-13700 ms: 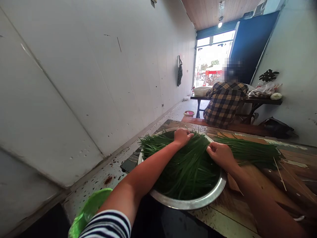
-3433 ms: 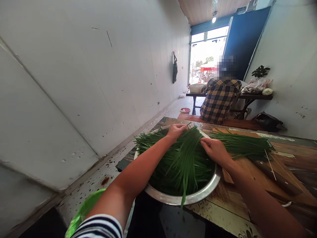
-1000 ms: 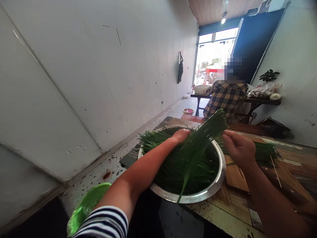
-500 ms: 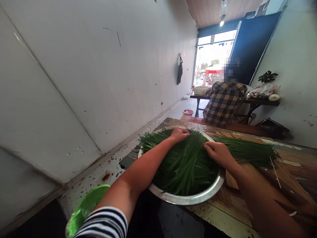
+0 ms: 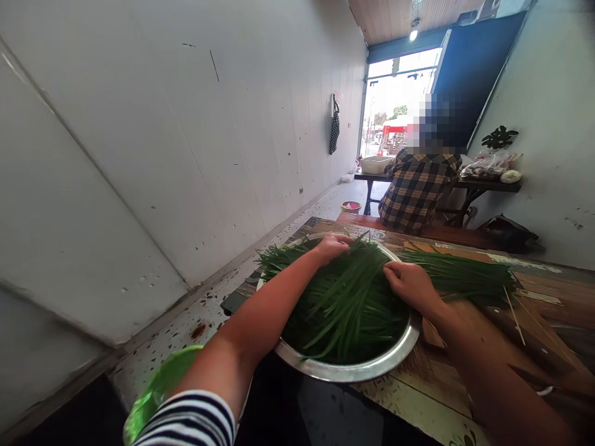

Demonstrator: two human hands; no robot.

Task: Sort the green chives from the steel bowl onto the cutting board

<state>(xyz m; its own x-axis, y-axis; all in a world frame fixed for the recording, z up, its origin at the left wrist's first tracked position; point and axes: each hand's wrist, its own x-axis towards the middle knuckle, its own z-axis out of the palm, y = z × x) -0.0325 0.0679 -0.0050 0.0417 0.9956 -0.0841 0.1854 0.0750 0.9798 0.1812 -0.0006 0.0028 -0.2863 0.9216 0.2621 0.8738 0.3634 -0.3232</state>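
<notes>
A wide metal basin point(image 5: 353, 373) stands at the table's near edge, heaped with long, flat green garlic chives point(image 5: 344, 303). At the far side of the basin, my left hand point(image 5: 333, 248) is closed with its fingertips on the upper ends of some chives. My right hand point(image 5: 409, 284) is at the basin's right side, fingers curled in a pinch at the edge of the same bunch. Its fingertips partly hide what they grip. To the right, a further pile of chives point(image 5: 460, 272) lies on the table, beyond my right wrist.
Thin sticks point(image 5: 515, 316) lie on the wooden table point(image 5: 432, 399) at right. A green lined bin point(image 5: 158, 387) stands on the floor at lower left. A person in a plaid shirt point(image 5: 418, 192) sits ahead, back turned, at another table. A white wall point(image 5: 139, 155) runs along the left.
The chives on top of the heap have shifted and fan out more to the left. Both hands stay in nearly the same places; the whole view has tilted slightly.
</notes>
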